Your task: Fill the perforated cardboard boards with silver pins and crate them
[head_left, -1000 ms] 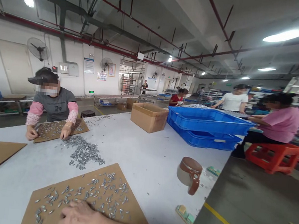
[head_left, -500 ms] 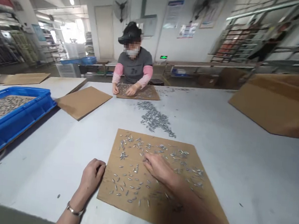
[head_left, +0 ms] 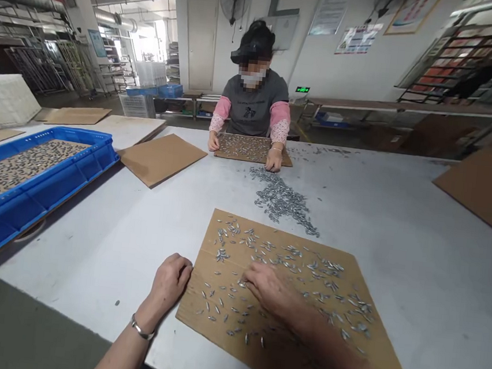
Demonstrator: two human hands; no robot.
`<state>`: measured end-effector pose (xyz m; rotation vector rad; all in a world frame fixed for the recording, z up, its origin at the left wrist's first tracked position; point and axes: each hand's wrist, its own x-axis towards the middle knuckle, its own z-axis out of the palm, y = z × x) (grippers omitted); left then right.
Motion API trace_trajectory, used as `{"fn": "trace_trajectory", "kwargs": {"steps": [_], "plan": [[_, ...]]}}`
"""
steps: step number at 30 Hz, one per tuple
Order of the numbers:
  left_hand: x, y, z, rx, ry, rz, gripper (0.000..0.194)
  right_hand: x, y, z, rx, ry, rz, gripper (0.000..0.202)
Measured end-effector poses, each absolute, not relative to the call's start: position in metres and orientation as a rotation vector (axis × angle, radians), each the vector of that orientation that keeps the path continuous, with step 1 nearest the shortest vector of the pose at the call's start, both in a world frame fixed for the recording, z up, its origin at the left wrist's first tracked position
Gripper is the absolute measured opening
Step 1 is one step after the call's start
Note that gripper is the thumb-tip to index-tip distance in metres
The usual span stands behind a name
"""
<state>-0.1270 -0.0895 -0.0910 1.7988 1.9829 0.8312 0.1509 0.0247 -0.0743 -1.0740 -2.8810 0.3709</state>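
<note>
A brown cardboard sheet [head_left: 200,302] lies on the table in front of me, strewn with small silvery, spindle-shaped metal pieces [head_left: 222,255]. My left hand [head_left: 171,280], a metal bangle at its wrist, rests on the table against the sheet's left edge. Its fingers are curled in and their tips are hidden. Over the middle of the sheet, my right hand [head_left: 266,284] points down with fingers pinched together. A silvery piece shows at its fingertips, partly covered by them. Pieces lie spread out near me and in tighter clusters toward the far side.
Beyond the sheet lies a loose heap of metal pieces [head_left: 282,196]. Opposite, a co-worker [head_left: 251,104] reaches to it, beside another covered cardboard sheet [head_left: 249,148]. At left are a blue tray [head_left: 54,189] holding pieces and a bare cardboard sheet [head_left: 161,159]. More cardboard [head_left: 489,185] stands right.
The view has swung left, so everything sits further right. The co-worker's hand has gone from their sheet to the heap. My right hand stays low over the sheet; my left stays at its edge.
</note>
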Motion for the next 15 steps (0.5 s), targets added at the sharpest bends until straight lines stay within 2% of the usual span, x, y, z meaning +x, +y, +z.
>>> {"fn": "trace_trajectory", "kwargs": {"steps": [8, 12, 15], "plan": [[-0.128, -0.090, -0.096, 1.792, 1.965, 0.849, 0.030, 0.156, 0.018, -0.076, -1.059, -2.943, 0.546, 0.035], [-0.113, -0.085, -0.083, 1.804, 1.911, 0.869, 0.026, 0.157, 0.011, -0.074, -1.210, -2.967, 0.550, 0.023], [-0.087, -0.073, -0.067, 1.967, 1.776, 0.734, 0.023, 0.154, 0.012, -0.071, -1.296, -2.907, 0.621, 0.017]]}}
